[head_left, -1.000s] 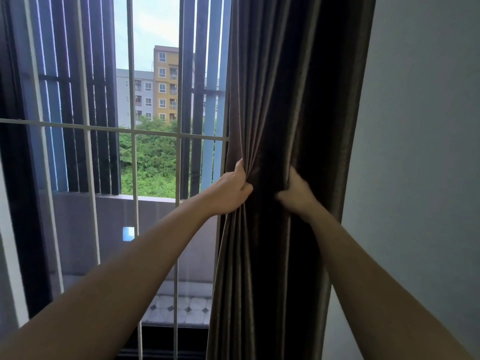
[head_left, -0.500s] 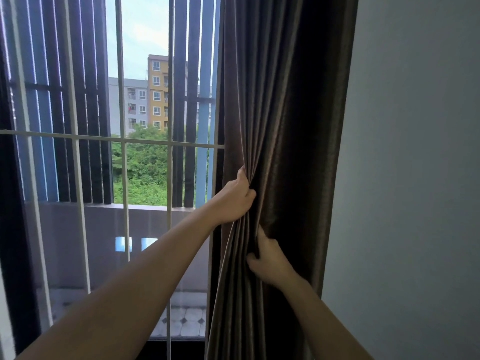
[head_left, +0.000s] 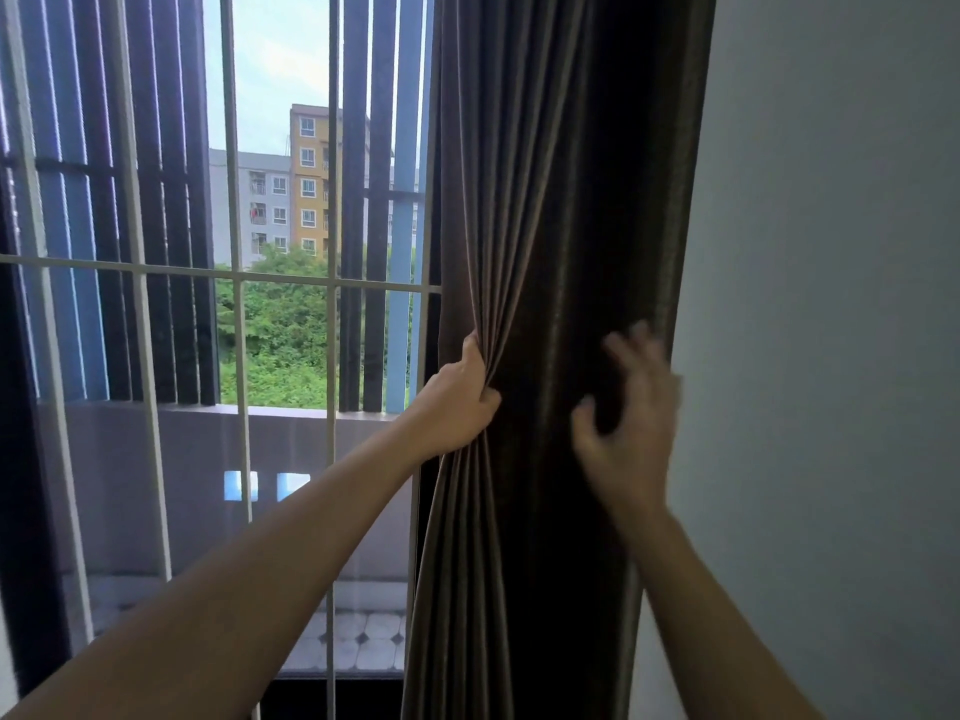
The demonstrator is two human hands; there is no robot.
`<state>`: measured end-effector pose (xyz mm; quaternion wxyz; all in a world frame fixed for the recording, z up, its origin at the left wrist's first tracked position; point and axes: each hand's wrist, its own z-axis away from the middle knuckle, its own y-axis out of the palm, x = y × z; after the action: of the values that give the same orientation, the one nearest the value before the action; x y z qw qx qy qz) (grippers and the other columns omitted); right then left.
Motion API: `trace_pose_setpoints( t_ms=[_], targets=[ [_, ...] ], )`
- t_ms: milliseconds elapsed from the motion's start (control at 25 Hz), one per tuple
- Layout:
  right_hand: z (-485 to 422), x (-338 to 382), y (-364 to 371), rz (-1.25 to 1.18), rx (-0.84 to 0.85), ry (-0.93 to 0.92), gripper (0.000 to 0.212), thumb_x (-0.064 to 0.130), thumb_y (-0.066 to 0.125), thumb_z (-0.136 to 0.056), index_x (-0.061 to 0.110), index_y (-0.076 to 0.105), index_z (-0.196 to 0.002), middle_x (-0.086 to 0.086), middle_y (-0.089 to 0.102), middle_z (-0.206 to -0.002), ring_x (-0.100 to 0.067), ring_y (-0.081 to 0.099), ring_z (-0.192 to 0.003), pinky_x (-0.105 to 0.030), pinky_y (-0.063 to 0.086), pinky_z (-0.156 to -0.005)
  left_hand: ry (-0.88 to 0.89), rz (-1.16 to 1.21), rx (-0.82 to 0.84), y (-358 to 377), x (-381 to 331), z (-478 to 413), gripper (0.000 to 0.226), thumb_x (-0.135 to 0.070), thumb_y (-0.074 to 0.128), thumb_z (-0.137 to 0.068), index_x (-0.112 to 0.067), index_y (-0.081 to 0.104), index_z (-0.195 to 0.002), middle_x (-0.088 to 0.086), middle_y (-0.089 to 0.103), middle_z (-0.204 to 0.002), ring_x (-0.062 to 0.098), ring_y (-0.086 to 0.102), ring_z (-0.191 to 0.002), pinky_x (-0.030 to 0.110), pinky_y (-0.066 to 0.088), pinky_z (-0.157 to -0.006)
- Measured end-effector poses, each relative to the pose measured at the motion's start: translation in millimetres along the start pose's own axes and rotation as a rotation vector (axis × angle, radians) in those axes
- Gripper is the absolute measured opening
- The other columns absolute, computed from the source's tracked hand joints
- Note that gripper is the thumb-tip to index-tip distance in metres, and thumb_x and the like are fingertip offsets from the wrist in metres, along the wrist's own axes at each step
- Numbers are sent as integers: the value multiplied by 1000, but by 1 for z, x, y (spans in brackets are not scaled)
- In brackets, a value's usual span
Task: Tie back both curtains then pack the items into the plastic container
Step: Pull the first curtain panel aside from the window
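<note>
A: Where is the curtain hanging?
B: The curtain [head_left: 561, 241] is hanging at the right side of the window [head_left: 280, 70], between the grille [head_left: 332, 285] on its left and the wall [head_left: 831, 304] on its right. It is dark brown and is falling in long folds from the top of the view to the bottom.
A: What is the left hand doing?
B: The left hand [head_left: 462, 402] is gripping the curtain's left edge about halfway down. Its fingers are curling tight round a bunch of folds, thumb up. The cloth is pinching in at the fist and fanning out again below it.
A: And the right hand?
B: The right hand [head_left: 631, 423] is hovering in front of the curtain's right part, near the edge by the wall, level with the left hand. Its fingers are spreading apart and bending, and it is holding nothing. It is blurred, so I cannot tell whether the fingertips are touching the cloth.
A: Are the hands touching each other?
B: No, they are sitting apart, with a dark band of curtain between them.
A: What is showing beyond the grille?
B: Dark slats [head_left: 171, 200] are standing on the left. A ledge [head_left: 208, 449] is running across, with tiles [head_left: 363, 636] near its foot. Far off, trees [head_left: 280, 335] and blocks [head_left: 309, 184] are showing.
</note>
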<state>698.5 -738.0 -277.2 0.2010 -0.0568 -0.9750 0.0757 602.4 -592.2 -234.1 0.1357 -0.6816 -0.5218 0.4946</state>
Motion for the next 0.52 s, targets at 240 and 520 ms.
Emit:
trace_pose_setpoints(
  t_ms=[240,520],
  targets=[
    [-66,-39,-12,-248,429,364,94,7,67,-64,27,22,-144,-5,47,-138,-24,50,-123,-46,40,-105,24,11,31,0,-2,2,62,-11,41,-95,-9,6,-147,22,64,-94,28,62,-72,32,51,-61],
    [31,-31,37,-270,904,274,77,-3,52,-74,17,25,-143,0,55,-122,-13,52,-113,-13,43,-92,14,44,64,3,0,-7,60,-13,40,-96,-9,7,-146,8,60,-88,20,62,-70,28,49,-56]
  ],
)
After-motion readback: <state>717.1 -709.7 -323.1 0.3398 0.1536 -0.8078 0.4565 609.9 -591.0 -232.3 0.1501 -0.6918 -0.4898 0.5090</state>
